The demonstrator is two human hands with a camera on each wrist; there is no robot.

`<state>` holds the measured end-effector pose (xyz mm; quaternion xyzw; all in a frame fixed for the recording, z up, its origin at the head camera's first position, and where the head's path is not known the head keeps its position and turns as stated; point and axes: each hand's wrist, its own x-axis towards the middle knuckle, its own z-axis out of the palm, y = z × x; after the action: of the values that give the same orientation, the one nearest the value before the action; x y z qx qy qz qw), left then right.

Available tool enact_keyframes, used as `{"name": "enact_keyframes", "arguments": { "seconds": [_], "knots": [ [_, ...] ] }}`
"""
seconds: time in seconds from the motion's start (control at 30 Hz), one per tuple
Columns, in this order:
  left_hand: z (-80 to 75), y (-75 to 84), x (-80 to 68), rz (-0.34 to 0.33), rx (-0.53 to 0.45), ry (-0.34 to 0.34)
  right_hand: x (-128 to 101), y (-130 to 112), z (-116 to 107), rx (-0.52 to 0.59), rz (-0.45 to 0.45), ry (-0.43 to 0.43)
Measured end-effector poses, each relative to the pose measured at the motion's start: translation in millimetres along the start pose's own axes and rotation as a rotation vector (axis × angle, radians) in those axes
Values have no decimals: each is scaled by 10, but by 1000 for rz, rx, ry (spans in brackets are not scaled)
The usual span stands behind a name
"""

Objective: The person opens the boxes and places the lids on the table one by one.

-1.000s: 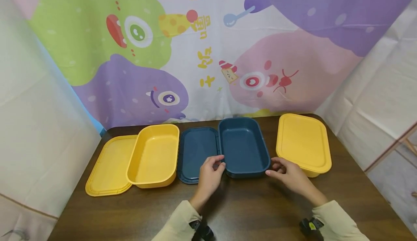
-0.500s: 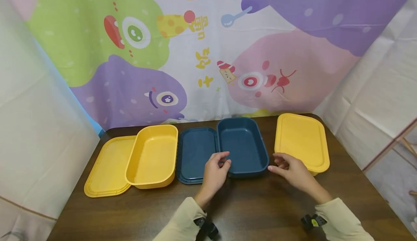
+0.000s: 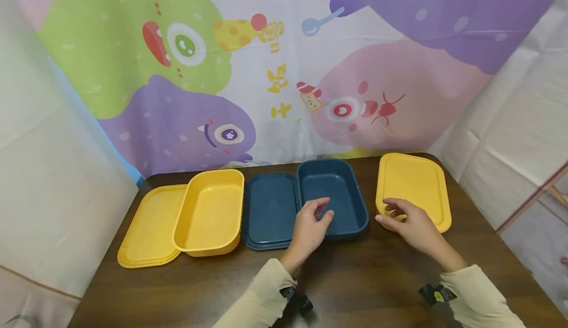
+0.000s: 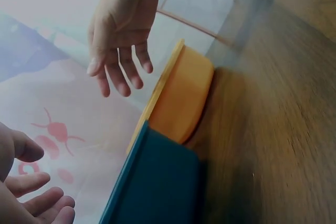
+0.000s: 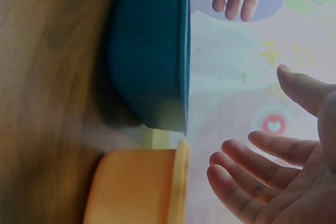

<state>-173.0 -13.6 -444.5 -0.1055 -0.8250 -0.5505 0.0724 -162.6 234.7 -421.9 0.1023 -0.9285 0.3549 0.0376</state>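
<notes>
My left hand [image 3: 309, 227] hovers over the near left part of the blue box [image 3: 335, 200], its fingers relaxed and holding nothing. In the left wrist view those fingers [image 4: 39, 200] are apart from the blue box [image 4: 152, 182]. Beside the near left corner of the lidded yellow box [image 3: 412, 187], my right hand [image 3: 412, 227] hangs in the air with loosely bent fingers and nothing in them. The right wrist view shows it above the rims of the yellow box [image 5: 134, 187] and blue box. A blue lid [image 3: 270, 209] lies flat against the blue box's left side.
An open yellow box [image 3: 210, 209] stands left of the blue lid, partly over a yellow lid [image 3: 148, 229]. All rest on a brown wooden table [image 3: 355, 288]. A printed cloth [image 3: 288, 145] hangs behind the table's back edge.
Both hands have left the blue box's near corners and risen. The left hand has moved right over the box, the right hand rightward toward the lidded yellow box. The boxes have stayed put.
</notes>
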Motion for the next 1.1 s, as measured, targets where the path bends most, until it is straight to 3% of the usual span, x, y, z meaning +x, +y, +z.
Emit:
{"name": "enact_keyframes", "arguments": {
  "seconds": [0.57, 1.1],
  "knots": [
    [398, 175, 21, 41, -35, -56, -65, 101, -299, -92, 42, 67],
    [731, 288, -75, 50, -98, -79, -144, 296, -355, -142, 41, 167]
  ]
}}
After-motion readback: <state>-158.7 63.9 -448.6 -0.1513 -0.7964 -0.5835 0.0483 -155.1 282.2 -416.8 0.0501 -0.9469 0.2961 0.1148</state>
